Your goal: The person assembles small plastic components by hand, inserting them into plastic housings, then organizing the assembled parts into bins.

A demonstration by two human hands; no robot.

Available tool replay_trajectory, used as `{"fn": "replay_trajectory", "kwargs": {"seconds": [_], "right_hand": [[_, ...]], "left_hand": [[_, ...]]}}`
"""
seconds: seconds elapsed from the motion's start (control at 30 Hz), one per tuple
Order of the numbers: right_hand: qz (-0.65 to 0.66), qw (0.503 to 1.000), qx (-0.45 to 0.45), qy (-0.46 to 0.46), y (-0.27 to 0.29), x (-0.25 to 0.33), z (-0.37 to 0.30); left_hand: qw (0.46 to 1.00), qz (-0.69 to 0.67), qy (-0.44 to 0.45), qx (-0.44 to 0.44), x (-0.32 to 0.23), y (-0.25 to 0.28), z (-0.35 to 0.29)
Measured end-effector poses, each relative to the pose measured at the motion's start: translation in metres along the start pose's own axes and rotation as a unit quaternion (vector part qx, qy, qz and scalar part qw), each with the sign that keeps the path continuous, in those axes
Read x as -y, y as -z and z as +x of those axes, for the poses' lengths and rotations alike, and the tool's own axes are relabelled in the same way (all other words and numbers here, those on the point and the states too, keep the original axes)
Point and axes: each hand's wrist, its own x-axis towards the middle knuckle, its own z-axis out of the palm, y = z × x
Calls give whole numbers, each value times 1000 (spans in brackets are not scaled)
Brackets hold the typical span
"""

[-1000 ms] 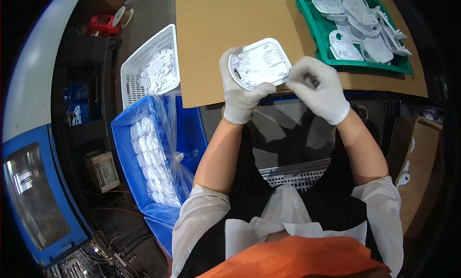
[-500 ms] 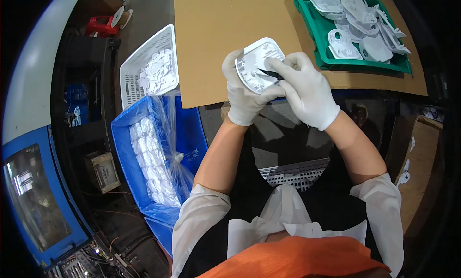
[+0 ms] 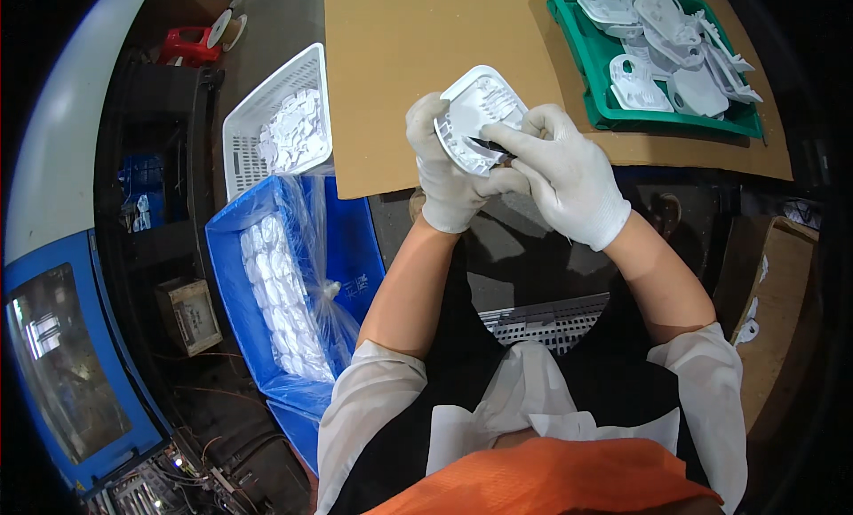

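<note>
The white-gloved left hand [image 3: 447, 184] is gripping a white, round-cornered plastic housing [image 3: 471, 111] by its edge, fingers closed. The white-gloved right hand [image 3: 573, 177] is pinching a slim, black, pointed tool [image 3: 489, 145] over the housing. A green plastic tray [image 3: 606, 118] is lying beyond the right hand.

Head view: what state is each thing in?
Left gloved hand: gripping white molded plate
Right gloved hand: closed on black pointed tool
White molded plate: ribbed face showing
Black pointed tool: tip at plate, contact unclear
Green tray: open, holding white plastic parts
White slotted basket: open, holding white pieces
Blue bin: open, clear plastic liner inside
</note>
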Motion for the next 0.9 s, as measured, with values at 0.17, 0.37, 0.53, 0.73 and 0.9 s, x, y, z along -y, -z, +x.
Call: {"fn": "replay_trajectory", "kwargs": {"seconds": [0.17, 0.37, 0.53, 0.73, 0.9], "right_hand": [[9, 1000, 3, -8, 1, 0, 0], [15, 999, 24, -44, 1, -2, -1], [56, 998, 8, -35, 6, -2, 0], [91, 996, 15, 7, 5, -7, 1], [105, 994, 39, 0, 8, -6, 2]], "left_hand": [[1000, 24, -9, -15, 2, -3, 0], [985, 126, -105, -48, -6, -1, 11], [980, 151, -118, -49, -10, 1, 14], [976, 169, -128, -39, -13, 1, 16], [978, 166, -125, -36, -13, 1, 16]]}}
